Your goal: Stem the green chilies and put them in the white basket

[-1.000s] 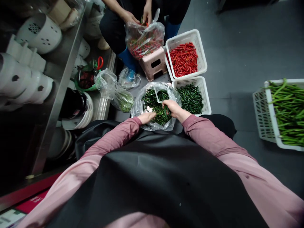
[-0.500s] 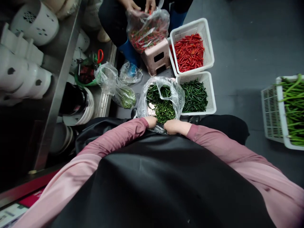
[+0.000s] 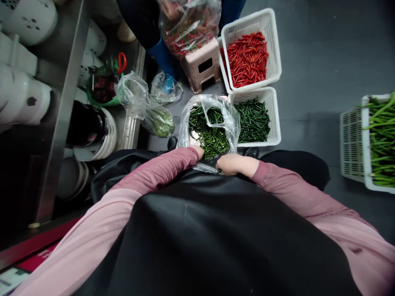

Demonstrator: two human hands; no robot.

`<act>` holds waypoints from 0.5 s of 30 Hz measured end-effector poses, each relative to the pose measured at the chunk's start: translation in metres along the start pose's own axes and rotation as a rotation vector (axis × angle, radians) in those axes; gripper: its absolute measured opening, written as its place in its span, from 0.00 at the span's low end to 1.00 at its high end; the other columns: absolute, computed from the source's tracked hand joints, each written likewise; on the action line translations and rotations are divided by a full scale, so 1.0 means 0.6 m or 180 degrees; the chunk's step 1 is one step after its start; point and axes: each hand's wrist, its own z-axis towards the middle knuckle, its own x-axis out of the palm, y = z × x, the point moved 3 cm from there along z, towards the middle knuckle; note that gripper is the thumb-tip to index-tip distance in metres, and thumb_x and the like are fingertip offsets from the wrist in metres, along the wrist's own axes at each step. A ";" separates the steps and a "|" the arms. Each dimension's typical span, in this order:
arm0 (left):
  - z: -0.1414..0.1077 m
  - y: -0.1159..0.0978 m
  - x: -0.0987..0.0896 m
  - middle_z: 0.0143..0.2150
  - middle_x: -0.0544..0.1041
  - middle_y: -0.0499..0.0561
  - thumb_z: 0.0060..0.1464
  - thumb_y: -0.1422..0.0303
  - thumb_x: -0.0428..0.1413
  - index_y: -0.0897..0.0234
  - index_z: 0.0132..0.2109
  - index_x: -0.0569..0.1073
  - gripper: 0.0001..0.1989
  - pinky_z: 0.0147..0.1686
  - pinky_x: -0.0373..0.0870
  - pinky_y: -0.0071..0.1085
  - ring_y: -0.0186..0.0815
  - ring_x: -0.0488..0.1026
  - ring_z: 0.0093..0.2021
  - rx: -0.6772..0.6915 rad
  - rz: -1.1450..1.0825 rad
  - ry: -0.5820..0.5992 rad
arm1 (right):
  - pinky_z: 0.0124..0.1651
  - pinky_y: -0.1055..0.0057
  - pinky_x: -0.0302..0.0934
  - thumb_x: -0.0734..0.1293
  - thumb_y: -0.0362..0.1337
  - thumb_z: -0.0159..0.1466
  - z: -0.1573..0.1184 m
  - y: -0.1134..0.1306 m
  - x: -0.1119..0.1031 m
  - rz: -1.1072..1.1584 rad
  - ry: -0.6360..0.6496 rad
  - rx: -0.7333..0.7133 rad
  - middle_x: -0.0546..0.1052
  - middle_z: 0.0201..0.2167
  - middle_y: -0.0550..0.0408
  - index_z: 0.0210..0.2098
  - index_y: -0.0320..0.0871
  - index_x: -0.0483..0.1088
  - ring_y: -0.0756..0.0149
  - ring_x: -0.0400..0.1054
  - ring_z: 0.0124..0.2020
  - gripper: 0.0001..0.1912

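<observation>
The right hand's [image 3: 228, 164] fingers were curled closed, on what I could not tell; the left hand's [image 3: 199, 152] were hidden. Beyond them, the clear plastic bag [image 3: 184, 130] stood open, probably for reaching its green chilies [image 3: 197, 118] easily.

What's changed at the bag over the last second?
The right hand, which was gripping some of the green chillies over the clear bag, has drawn back to its near edge; whether it still holds any is unclear. The left hand has also pulled back to that edge, fingers hidden. The red-chilli crate and green-chilli crate stayed put.
</observation>
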 end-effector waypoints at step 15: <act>-0.077 0.021 -0.077 0.34 0.77 0.50 0.54 0.66 0.55 0.67 0.43 0.74 0.11 0.27 0.68 0.23 0.28 0.74 0.26 -0.0657 -0.1759 -0.0466 | 0.39 0.70 0.60 0.65 0.38 0.57 0.031 -0.023 -0.029 -0.0115 -0.0713 0.0259 0.77 0.41 0.48 0.48 0.44 0.72 0.58 0.71 0.41 0.19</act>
